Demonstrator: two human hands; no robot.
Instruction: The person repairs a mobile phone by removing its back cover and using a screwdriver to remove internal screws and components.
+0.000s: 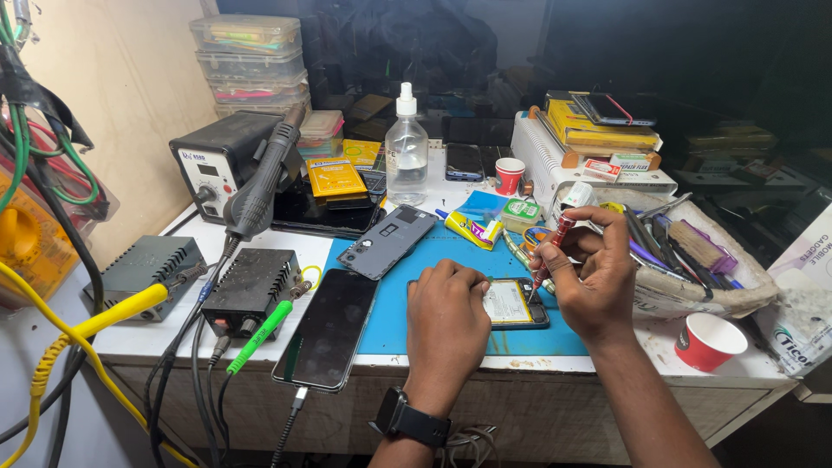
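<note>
While the left hand [446, 321] pins the opened phone [513, 303], the right hand's [589, 277] grip holds a screwdriver [551, 256] above it.

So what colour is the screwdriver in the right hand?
Red handle, on the screwdriver in the right hand; head view.

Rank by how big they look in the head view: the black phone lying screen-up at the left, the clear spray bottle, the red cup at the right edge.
1. black phone, largest, though it lies nearest the camera.
2. clear spray bottle, farther back, so its true size is unsure.
3. red cup, smallest.
</note>
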